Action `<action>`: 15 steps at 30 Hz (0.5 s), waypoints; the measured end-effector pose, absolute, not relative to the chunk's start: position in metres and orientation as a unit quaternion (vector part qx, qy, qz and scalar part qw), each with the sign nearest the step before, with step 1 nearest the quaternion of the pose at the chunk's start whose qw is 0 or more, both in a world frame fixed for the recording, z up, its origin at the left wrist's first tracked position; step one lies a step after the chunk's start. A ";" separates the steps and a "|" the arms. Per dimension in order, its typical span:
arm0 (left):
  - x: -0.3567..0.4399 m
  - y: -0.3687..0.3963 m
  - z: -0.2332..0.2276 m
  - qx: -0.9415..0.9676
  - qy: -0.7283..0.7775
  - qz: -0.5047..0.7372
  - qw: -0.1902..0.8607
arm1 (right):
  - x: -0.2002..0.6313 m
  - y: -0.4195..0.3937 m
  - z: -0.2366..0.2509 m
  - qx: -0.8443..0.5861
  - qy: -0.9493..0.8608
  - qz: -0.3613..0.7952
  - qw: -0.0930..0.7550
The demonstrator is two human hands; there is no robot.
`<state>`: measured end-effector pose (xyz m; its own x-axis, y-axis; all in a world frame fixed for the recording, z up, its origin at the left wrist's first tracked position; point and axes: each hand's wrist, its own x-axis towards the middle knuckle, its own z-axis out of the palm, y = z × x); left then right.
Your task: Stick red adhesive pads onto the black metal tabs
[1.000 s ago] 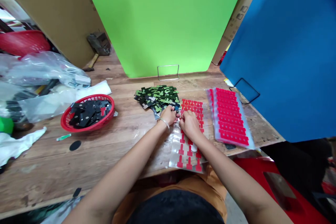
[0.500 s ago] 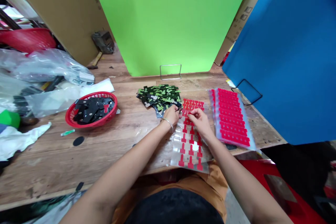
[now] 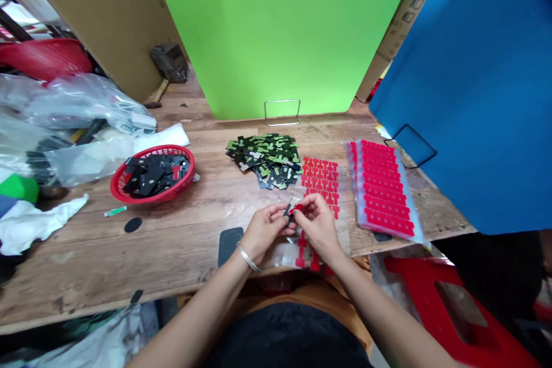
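Both hands meet over the table's near edge. My left hand pinches a small dark flat piece between thumb and fingertips; my right hand is closed in a fine pinch on a red T-shaped sticker, touching that piece. Best done, I judge, by squaring the T to the piece's edge first, then pressing flat from one end so nothing wrinkles. The clear backing sheet under my hands is glossy and limp, with rows of red Ts. Beyond lies a loose pile of green-and-black pieces, flat and thin-looking. A stack of red sticker sheets sits right; a red mesh basket of black parts, left. Wooden table, worn grain.
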<state>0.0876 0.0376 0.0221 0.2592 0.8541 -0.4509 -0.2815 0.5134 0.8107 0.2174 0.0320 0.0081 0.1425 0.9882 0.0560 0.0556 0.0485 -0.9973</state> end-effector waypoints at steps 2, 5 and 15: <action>0.087 0.033 0.021 0.308 0.468 0.398 0.727 | 0.213 0.029 0.005 -0.536 -0.492 0.436 0.530; 0.087 0.030 0.019 0.316 0.465 0.410 0.718 | 0.209 0.027 0.005 -0.532 -0.489 0.446 0.528; 0.086 0.029 0.020 0.352 0.458 0.408 0.707 | 0.208 0.024 0.008 -0.542 -0.503 0.433 0.515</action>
